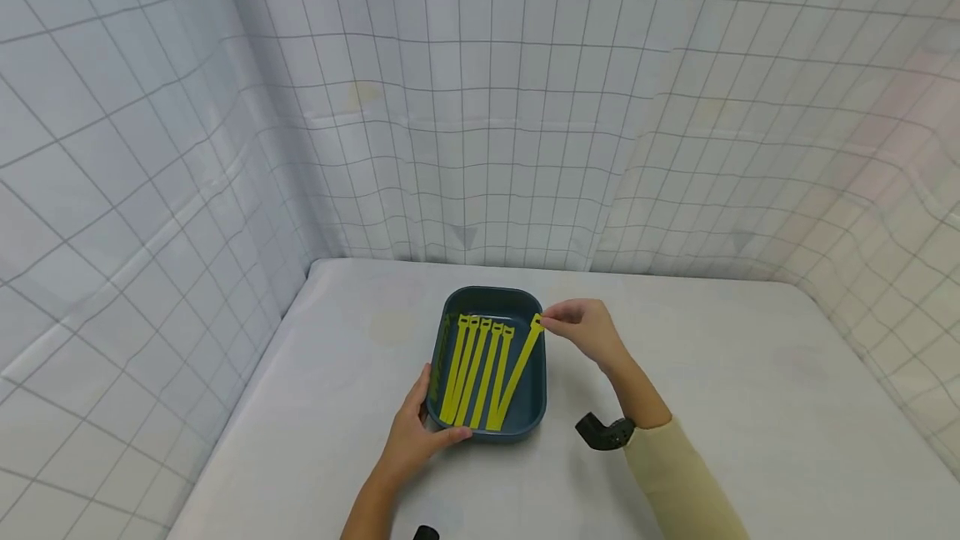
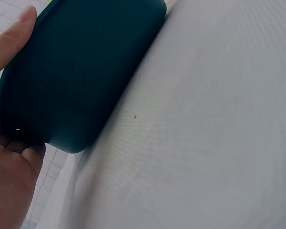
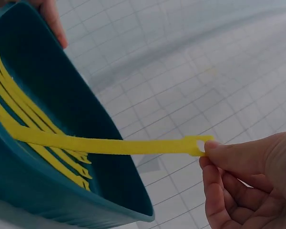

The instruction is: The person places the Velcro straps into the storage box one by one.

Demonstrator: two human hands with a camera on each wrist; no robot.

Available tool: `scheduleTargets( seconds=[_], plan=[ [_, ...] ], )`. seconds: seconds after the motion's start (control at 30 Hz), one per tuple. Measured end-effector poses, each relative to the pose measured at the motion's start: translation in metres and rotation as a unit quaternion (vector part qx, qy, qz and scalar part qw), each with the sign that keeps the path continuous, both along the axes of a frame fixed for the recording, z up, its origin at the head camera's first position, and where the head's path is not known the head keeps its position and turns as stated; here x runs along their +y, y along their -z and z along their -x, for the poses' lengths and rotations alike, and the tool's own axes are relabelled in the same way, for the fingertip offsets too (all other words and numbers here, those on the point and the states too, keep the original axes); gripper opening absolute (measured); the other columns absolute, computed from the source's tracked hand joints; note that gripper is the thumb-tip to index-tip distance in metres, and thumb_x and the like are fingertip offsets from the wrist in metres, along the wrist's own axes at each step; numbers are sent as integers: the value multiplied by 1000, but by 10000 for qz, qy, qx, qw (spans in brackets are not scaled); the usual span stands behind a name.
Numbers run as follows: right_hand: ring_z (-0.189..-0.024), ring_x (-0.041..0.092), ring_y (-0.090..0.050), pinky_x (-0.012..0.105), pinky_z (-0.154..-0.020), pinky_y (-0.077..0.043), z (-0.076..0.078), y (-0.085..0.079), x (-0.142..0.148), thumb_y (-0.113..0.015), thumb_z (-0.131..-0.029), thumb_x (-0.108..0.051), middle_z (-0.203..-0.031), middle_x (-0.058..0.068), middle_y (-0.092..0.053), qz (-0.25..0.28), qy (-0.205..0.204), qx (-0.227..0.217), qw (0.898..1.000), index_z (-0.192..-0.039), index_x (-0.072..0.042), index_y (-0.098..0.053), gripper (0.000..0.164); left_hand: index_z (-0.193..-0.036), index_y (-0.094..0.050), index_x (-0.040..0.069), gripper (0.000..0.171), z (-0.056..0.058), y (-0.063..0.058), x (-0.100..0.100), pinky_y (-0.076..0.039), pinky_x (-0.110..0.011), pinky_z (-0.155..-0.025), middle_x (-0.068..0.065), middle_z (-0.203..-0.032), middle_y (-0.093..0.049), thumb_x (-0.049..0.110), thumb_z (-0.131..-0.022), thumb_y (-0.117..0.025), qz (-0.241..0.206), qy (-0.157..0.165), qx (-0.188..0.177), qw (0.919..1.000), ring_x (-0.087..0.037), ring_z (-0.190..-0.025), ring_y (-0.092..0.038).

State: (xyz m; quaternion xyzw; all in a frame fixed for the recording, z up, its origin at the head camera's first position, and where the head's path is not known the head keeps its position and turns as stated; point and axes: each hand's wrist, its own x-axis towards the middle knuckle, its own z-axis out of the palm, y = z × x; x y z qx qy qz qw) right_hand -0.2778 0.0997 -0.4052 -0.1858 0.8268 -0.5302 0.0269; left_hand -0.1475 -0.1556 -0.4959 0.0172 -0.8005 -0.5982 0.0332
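Note:
A dark teal plastic tray point(image 1: 487, 300) rests on the table with several yellow hook-and-loop cable ties point(image 1: 480, 369) lying side by side in it. My left hand point(image 1: 416, 436) grips its near left corner, thumb at the near rim and fingers along the left side; the left wrist view shows the tray's outer wall point(image 2: 81, 71). Over the right rim, my right hand point(image 1: 588, 330) pinches the slotted head of one yellow cable tie point(image 3: 109, 145) between thumb and forefinger. That tie slants across the tray's right part, its far end overlapping the others.
The white table point(image 1: 750, 398) stretches to both sides of the tray. White grid-patterned curtains point(image 1: 487, 107) hang behind it and on both sides. A black camera mount point(image 1: 603, 432) sits on my right wrist.

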Motion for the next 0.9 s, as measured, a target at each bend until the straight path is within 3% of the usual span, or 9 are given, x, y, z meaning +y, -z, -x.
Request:
scheduleTargets(
  seconds=[0.23, 0.5, 0.73, 0.9],
  plan=[
    [-78, 20, -62, 34, -72, -53, 25, 14, -16, -68, -83, -11, -84, 6, -68, -634, 117, 250, 9976, -89, 0, -71, 13, -148, -14, 7, 109, 0, 1, -1, -23, -40, -105, -13, -150, -18, 21, -66, -84, -41, 18, 26, 10000, -27, -135, -19],
    [-72, 17, -61, 32, -66, -52, 40, 21, -30, -70, -81, -9, -78, 5, -67, -1317, 207, 399, 9903, -84, -1, -72, 8, -148, -14, 8, 110, 0, 0, 0, -22, -40, -105, -12, -150, -18, 22, -65, -84, -6, 6, -22, 10000, -27, -136, -18],
    [-66, 15, -60, 28, -60, -52, 43, 26, -40, -68, -82, -6, -75, 5, -66, -1890, 313, 701, 9790, -82, 0, -71, 7, -148, -14, 7, 111, 1, 0, 0, -22, -40, -105, -12, -150, -18, 23, -64, -85, 6, -9, -45, 10000, -26, -136, -18],
    [-66, 16, -60, 27, -58, -52, 44, 27, -48, -68, -82, -6, -77, 7, -66, -2533, 331, 989, 9617, -82, 0, -71, 7, -147, -15, 5, 109, 1, 2, -1, -23, -42, -104, -14, -150, -18, 24, -65, -85, 60, -18, 49, 10000, -29, -135, -18]
  ],
)
